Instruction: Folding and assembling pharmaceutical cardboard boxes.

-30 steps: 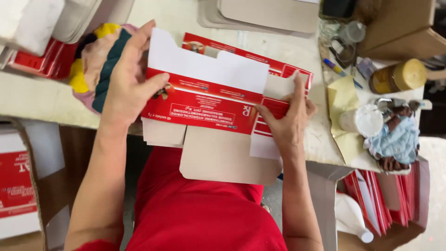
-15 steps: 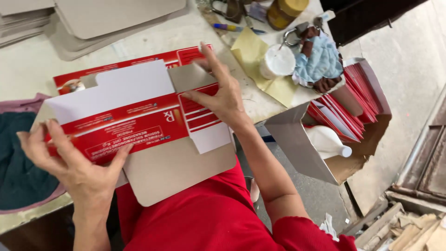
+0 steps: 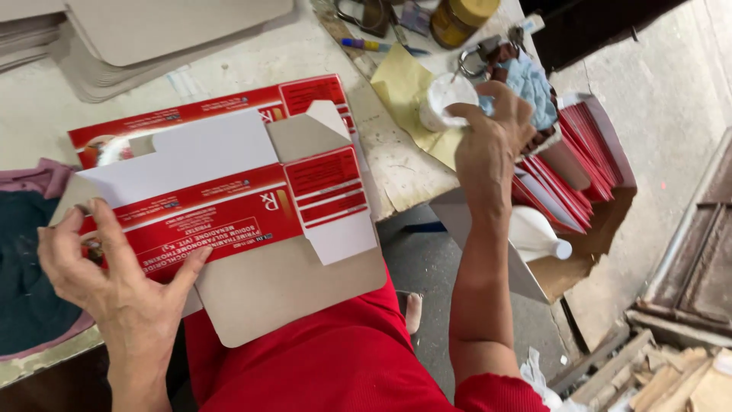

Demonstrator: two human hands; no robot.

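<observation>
a small white cup stands on a yellow sheet at the far edge of the worktable, its contents not visible from here; the right hand reaches to it, fingertips at its rim, though whether they close on it cannot be told. behind it sit a brown jar with a yellow lid and a crumpled blue cloth. beside the table, an open cardboard box holds a row of flat red cartons standing on edge, with a white plastic bottle lying in its lower end. the left hand pinches the left end of a flattened red-and-white carton, thumb on the printed red face, fingers curled over its edge. the carton lies across a grey cardboard sheet resting on the person's lap, its white flaps open toward the table, well apart from the right hand. another flat red carton lies just behind it. a stack of plain grey cardboard blanks rests at the table's far left.
</observation>
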